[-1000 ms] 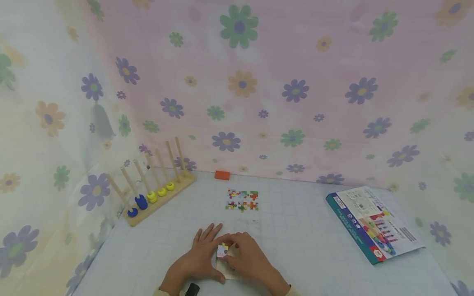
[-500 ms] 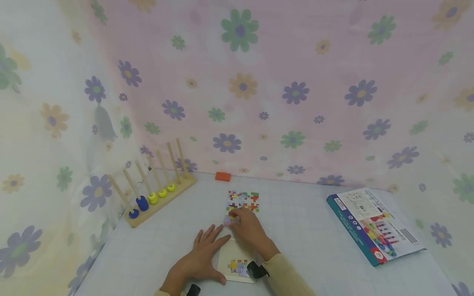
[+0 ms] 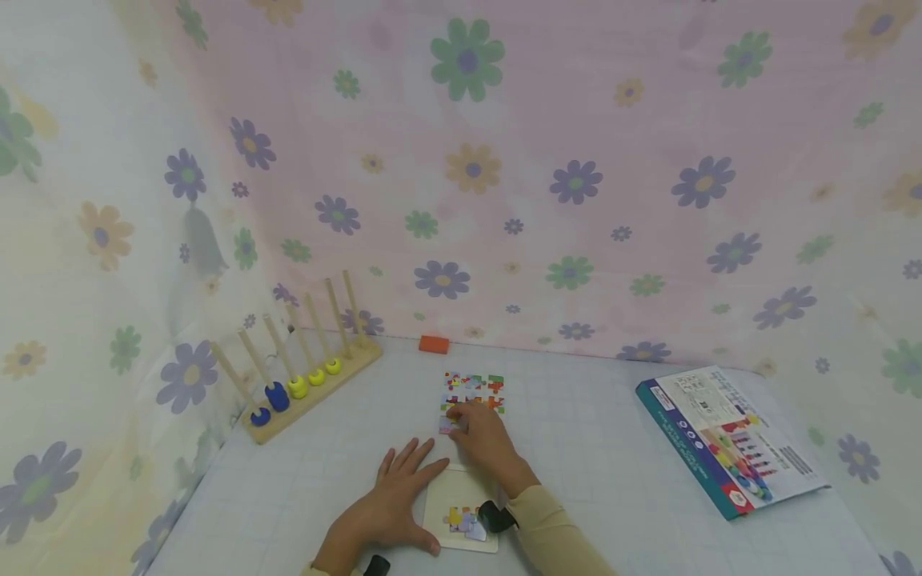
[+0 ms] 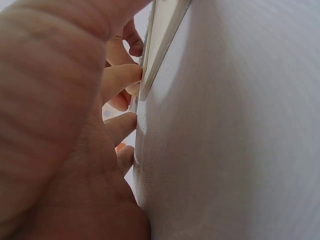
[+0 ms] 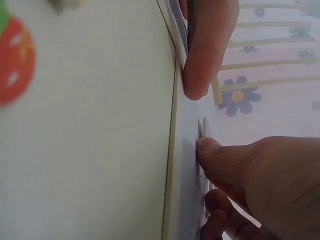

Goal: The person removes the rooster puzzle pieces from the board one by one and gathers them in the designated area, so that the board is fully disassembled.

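Observation:
My left hand (image 3: 392, 500) lies with spread fingers along the left side of a pale puzzle tray (image 3: 442, 484); in the left wrist view a fingertip (image 4: 134, 72) touches the tray's edge. Beyond the tray, my right hand (image 3: 493, 444) pinches a lilac and yellow puzzle piece (image 3: 446, 426) down at the table. That piece sits at the near left of a group of colourful puzzle pieces (image 3: 495, 384), partly covered by the hand. Edge-on in the right wrist view, the piece (image 5: 204, 127) shows by the thumb. A few joined pieces (image 3: 461, 518) lie in the tray's near part.
At the left stands a wooden peg counter (image 3: 317, 392) with blue and yellow beads on upright pegs. An orange block (image 3: 434, 344) lies by the back curtain. A flat printed box (image 3: 727, 440) rests on the right of the white-covered table.
My right hand has carried the puzzle piece from above the tray forward to the loose pieces and lowered it there, uncovering the tray. The left hand stays in place.

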The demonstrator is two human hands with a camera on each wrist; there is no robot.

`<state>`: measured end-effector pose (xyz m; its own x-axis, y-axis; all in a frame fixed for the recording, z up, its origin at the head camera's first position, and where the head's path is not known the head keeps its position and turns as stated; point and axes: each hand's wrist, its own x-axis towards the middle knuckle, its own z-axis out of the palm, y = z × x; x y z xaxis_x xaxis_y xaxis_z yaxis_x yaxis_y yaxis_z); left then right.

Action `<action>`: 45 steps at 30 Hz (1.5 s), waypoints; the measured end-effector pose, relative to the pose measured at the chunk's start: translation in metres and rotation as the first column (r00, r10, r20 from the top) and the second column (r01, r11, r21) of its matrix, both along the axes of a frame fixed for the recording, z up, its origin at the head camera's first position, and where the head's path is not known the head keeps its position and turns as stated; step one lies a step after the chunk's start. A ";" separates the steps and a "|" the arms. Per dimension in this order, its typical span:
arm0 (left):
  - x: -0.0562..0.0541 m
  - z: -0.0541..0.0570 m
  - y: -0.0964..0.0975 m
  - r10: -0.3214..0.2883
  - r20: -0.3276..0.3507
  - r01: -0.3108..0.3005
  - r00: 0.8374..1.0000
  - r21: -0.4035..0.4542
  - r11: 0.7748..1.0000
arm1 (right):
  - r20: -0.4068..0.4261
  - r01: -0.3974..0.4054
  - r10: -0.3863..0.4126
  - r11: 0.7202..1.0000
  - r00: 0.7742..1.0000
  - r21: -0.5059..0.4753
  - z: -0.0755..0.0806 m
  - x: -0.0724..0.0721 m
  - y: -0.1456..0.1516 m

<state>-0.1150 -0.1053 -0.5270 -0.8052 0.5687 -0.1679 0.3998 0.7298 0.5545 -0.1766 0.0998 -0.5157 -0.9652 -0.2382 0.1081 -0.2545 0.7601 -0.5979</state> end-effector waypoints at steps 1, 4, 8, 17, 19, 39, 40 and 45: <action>0.000 0.000 0.000 0.001 0.001 -0.001 1.000 -0.001 1.000 | 0.002 0.001 -0.001 1.000 1.000 -0.003 0.000 0.000 0.000; 0.001 0.000 0.000 0.003 0.003 -0.003 1.000 -0.001 1.000 | 0.003 0.002 -0.002 1.000 1.000 -0.005 0.001 -0.001 -0.001; 0.001 0.001 0.000 0.005 0.003 -0.005 1.000 0.000 1.000 | 0.003 0.009 -0.009 1.000 1.000 0.000 0.000 -0.001 -0.001; 0.002 0.001 0.000 0.005 -0.011 -0.005 1.000 0.008 1.000 | 0.014 0.029 -0.029 0.999 0.999 -0.019 -0.003 -0.002 -0.001; 0.001 0.001 -0.001 0.007 -0.009 -0.007 1.000 0.004 1.000 | 0.018 0.030 -0.030 0.999 0.999 -0.022 -0.004 -0.002 -0.001; -0.001 0.002 0.001 0.014 0.058 -0.012 0.998 -0.020 1.000 | 0.217 -0.204 0.236 0.966 0.947 -0.160 0.010 0.076 0.039; -0.001 0.002 0.000 0.012 0.054 -0.011 0.998 -0.016 1.000 | 0.219 -0.224 0.257 0.961 0.941 -0.165 0.009 0.080 0.040; -0.001 0.002 0.002 0.013 0.045 -0.013 0.999 -0.008 1.000 | 0.182 -0.315 0.328 0.944 0.927 -0.096 0.004 0.095 0.038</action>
<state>-0.1156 -0.1030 -0.5247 -0.8041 0.5569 -0.2082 0.3651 0.7389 0.5663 -0.0820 0.1381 -0.5121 -0.8417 -0.5379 -0.0471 -0.3539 0.6155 -0.7042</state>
